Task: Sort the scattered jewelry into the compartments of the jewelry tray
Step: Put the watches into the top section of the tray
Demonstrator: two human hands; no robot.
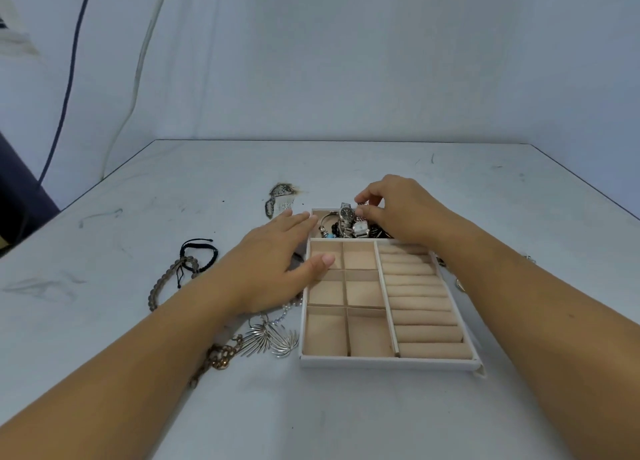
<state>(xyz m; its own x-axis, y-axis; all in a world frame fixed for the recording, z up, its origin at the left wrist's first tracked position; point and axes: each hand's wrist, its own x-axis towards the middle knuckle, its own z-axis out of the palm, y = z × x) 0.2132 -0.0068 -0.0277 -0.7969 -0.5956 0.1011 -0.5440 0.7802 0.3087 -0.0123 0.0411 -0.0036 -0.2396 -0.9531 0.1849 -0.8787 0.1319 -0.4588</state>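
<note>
Lying at 9 o'clock of the jewelry tray (388,362), necklaces (263,338) await sorting while the flat left hand (273,265) steadies its rim and, at 12 o'clock, the right hand (401,210) grip pinches a watch strap (363,204), which probably needs settling into that far compartment.

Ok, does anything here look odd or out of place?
Yes. The beige-lined jewelry tray has silver watches and bracelets heaped in its far compartment alone, its square cells bare. Beyond its far left corner, the white table bears a dark, scorched-looking patch.
</note>
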